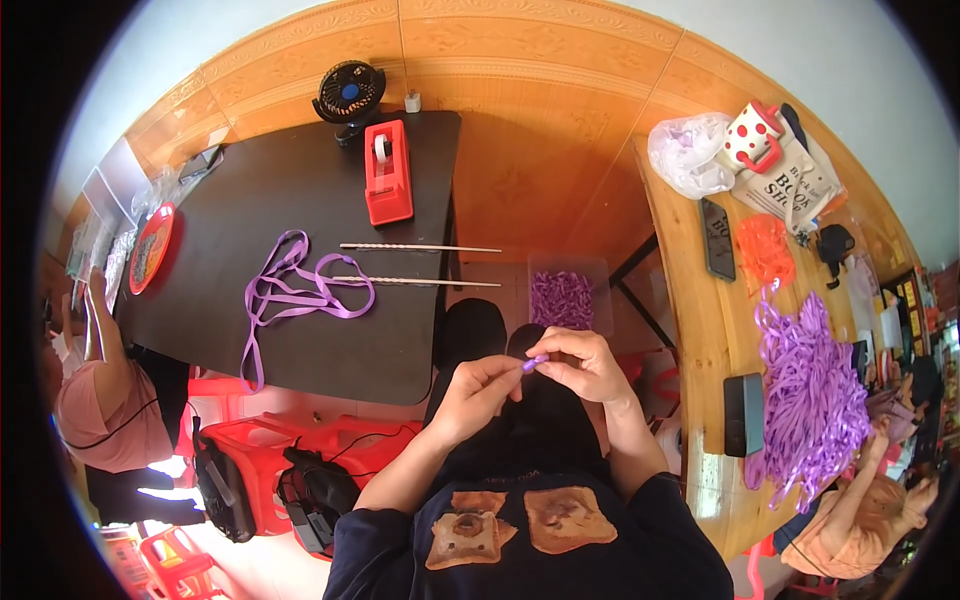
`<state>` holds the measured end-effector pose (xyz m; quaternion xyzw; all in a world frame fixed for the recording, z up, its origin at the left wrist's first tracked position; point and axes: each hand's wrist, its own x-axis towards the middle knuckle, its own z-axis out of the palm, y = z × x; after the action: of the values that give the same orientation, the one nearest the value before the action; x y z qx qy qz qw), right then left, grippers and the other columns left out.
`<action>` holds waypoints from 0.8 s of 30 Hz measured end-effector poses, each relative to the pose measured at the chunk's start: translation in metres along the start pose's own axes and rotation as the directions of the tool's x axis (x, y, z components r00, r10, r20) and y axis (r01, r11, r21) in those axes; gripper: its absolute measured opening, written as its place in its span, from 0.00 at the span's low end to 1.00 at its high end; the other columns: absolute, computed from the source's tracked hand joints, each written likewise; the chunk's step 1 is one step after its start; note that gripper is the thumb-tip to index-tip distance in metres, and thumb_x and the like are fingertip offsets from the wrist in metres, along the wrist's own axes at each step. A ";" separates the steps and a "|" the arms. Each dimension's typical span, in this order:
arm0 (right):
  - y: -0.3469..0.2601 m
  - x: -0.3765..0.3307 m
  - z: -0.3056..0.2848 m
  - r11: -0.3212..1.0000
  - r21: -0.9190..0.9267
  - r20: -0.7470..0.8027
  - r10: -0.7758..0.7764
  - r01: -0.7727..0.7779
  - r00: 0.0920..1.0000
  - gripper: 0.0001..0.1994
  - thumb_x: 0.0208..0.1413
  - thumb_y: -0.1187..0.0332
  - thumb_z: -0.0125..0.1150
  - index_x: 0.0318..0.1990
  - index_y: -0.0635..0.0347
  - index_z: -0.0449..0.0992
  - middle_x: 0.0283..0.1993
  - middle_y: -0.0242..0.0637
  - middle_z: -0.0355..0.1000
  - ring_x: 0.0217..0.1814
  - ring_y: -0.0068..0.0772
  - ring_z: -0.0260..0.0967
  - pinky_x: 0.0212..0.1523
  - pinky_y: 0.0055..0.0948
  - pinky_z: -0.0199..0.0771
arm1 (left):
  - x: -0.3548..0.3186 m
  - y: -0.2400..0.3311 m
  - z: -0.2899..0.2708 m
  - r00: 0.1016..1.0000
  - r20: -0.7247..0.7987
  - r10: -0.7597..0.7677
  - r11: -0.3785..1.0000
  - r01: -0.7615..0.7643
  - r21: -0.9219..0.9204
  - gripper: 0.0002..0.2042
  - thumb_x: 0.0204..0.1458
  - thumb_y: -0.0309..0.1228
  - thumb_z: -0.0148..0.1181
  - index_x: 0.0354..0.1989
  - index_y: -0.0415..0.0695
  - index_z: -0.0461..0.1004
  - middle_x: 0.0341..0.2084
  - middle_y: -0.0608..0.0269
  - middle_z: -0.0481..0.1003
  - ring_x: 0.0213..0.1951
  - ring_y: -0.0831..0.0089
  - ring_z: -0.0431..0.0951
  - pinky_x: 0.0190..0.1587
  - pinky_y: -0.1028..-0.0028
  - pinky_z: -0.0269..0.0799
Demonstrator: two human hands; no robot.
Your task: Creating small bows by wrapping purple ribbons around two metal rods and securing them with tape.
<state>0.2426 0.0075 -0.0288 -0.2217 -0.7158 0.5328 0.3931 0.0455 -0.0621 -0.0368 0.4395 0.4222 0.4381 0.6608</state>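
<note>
Over my lap, a small folded piece of purple ribbon [535,363] is pinched between my fingertips. My left hand [470,400] grips one end with thumb and forefinger. From the other side, my right hand [585,368] has its thumb and fingers closed on the same piece. Beyond my knees, a clear plastic bin [604,302] holds many small purple ribbon pieces [562,299]. To the left, a loose length of purple ribbon [300,295] lies on the black table [190,315], one end hanging over the edge. Two thin sticks [425,247] jut past that table's right edge.
A red tape dispenser [388,185], a black fan [349,92] and a red plate [166,222] stand on the black table. On the wooden table [715,400] lie a purple ribbon heap [812,395], a phone [717,238] and a dotted mug [748,138]. People sit at both sides.
</note>
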 end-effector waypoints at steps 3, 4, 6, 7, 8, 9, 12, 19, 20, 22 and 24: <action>-0.008 -0.001 0.003 1.000 -0.028 0.001 -0.005 0.005 1.000 0.09 0.49 0.82 0.62 0.39 0.66 0.78 0.29 0.33 0.71 0.28 0.19 0.65 0.26 0.18 0.60 | -0.001 0.002 0.002 0.997 -0.040 0.061 0.998 -0.061 0.014 0.08 0.61 0.26 0.50 0.40 0.36 0.75 0.23 0.67 0.74 0.20 0.86 0.66 0.23 0.86 0.62; -0.010 0.000 0.003 0.999 -0.037 -0.008 -0.012 0.012 1.000 0.08 0.49 0.82 0.62 0.39 0.66 0.78 0.28 0.33 0.71 0.27 0.19 0.65 0.26 0.18 0.60 | -0.001 0.003 0.001 0.997 -0.041 0.061 0.998 -0.060 0.014 0.08 0.61 0.26 0.50 0.40 0.36 0.75 0.23 0.67 0.74 0.20 0.86 0.66 0.23 0.86 0.62; -0.013 0.000 0.006 0.997 -0.069 -0.036 -0.046 0.044 0.998 0.08 0.49 0.81 0.63 0.38 0.66 0.78 0.28 0.33 0.71 0.26 0.19 0.64 0.25 0.19 0.59 | -0.002 0.004 0.001 0.995 -0.062 0.073 0.996 -0.070 0.053 0.08 0.61 0.26 0.50 0.40 0.36 0.75 0.24 0.66 0.74 0.21 0.86 0.68 0.24 0.86 0.63; -0.015 0.000 0.008 0.992 -0.102 -0.062 -0.081 0.075 0.995 0.08 0.50 0.81 0.63 0.38 0.66 0.78 0.27 0.33 0.71 0.25 0.19 0.64 0.24 0.19 0.59 | -0.003 0.005 0.001 0.996 -0.061 0.072 0.996 -0.069 0.052 0.08 0.61 0.26 0.50 0.40 0.36 0.75 0.24 0.66 0.74 0.21 0.86 0.68 0.24 0.86 0.63; -0.015 0.000 0.010 0.986 -0.135 -0.084 -0.111 0.099 0.990 0.06 0.50 0.80 0.64 0.37 0.65 0.78 0.26 0.33 0.71 0.24 0.19 0.63 0.24 0.20 0.59 | -0.005 0.005 0.002 0.994 -0.058 0.091 0.993 -0.086 0.081 0.08 0.60 0.25 0.51 0.41 0.35 0.75 0.25 0.66 0.75 0.21 0.85 0.68 0.25 0.86 0.64; -0.016 0.000 0.011 0.986 -0.134 -0.084 -0.110 0.098 0.990 0.06 0.50 0.80 0.64 0.37 0.65 0.78 0.26 0.33 0.71 0.24 0.19 0.63 0.24 0.20 0.59 | -0.007 0.006 0.002 0.992 -0.057 0.109 0.989 -0.103 0.110 0.07 0.60 0.25 0.51 0.41 0.35 0.75 0.25 0.66 0.75 0.22 0.85 0.68 0.25 0.86 0.64; -0.017 -0.001 0.012 0.981 -0.169 -0.060 -0.112 0.100 0.992 0.05 0.49 0.80 0.63 0.35 0.66 0.77 0.25 0.34 0.71 0.23 0.21 0.64 0.23 0.21 0.59 | -0.011 0.016 0.006 0.992 -0.016 0.129 0.981 -0.125 0.152 0.07 0.59 0.24 0.52 0.41 0.35 0.74 0.26 0.66 0.75 0.23 0.85 0.70 0.26 0.86 0.66; -0.033 0.000 0.016 0.974 -0.200 -0.005 -0.113 0.110 0.994 0.03 0.51 0.79 0.61 0.34 0.66 0.75 0.25 0.38 0.69 0.23 0.32 0.66 0.23 0.26 0.63 | -0.013 0.025 0.000 0.976 0.021 0.215 0.934 -0.212 0.289 0.06 0.55 0.22 0.57 0.39 0.35 0.75 0.25 0.62 0.75 0.23 0.79 0.74 0.25 0.81 0.69; -0.032 -0.001 0.018 0.972 -0.206 -0.013 -0.115 0.110 0.993 0.03 0.50 0.79 0.62 0.33 0.66 0.75 0.24 0.39 0.69 0.22 0.33 0.66 0.23 0.27 0.63 | -0.012 0.026 0.001 0.920 0.044 0.389 0.823 -0.368 0.432 0.06 0.52 0.21 0.59 0.37 0.36 0.75 0.25 0.60 0.75 0.23 0.74 0.75 0.24 0.78 0.70; -0.033 0.000 0.021 0.965 -0.225 -0.015 -0.144 0.137 0.989 0.04 0.49 0.79 0.62 0.32 0.66 0.74 0.24 0.39 0.68 0.22 0.35 0.66 0.23 0.28 0.63 | -0.012 0.028 0.004 0.834 0.094 0.544 0.666 -0.497 0.556 0.06 0.50 0.21 0.61 0.36 0.36 0.75 0.24 0.57 0.74 0.22 0.69 0.76 0.23 0.76 0.70; -0.033 0.001 0.022 0.956 -0.243 -0.015 -0.174 0.165 0.985 0.04 0.48 0.79 0.63 0.32 0.66 0.74 0.23 0.40 0.68 0.22 0.37 0.66 0.22 0.29 0.62 | -0.014 0.029 0.008 0.742 0.094 0.663 0.503 -0.535 0.678 0.06 0.47 0.20 0.63 0.34 0.37 0.75 0.24 0.54 0.74 0.22 0.60 0.75 0.21 0.70 0.70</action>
<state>0.2280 -0.0160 -0.0002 -0.2155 -0.7843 0.4021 0.4204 0.0437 -0.0701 -0.0044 0.7227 0.4269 0.4959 0.2227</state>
